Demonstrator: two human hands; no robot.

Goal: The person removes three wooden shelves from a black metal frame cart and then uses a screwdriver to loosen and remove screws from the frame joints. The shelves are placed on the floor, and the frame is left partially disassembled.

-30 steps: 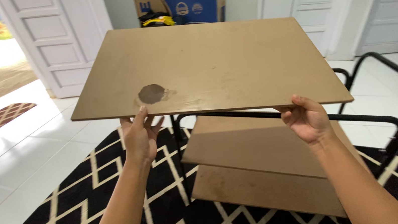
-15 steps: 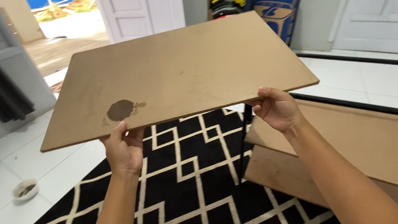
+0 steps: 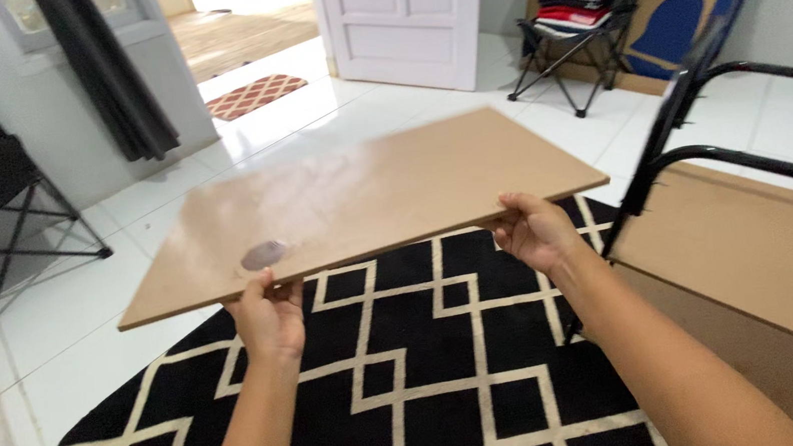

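Swung leftward, clear of black frame (image 3: 668, 134): brown board (image 3: 364, 202) held near level over patterned rug (image 3: 416, 382). Left hand (image 3: 269, 314) and right hand (image 3: 529, 232) clamped on near edge, spread for balance.

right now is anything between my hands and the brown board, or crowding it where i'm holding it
Nothing visible. The left hand and right hand already grip the near edge of the brown board, held above the black patterned rug. The black metal frame stands close to its right corner, apparently not touching.

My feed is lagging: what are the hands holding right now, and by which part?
Both hold the brown board by its near long edge: left hand near the dark stain, right hand toward the right corner.
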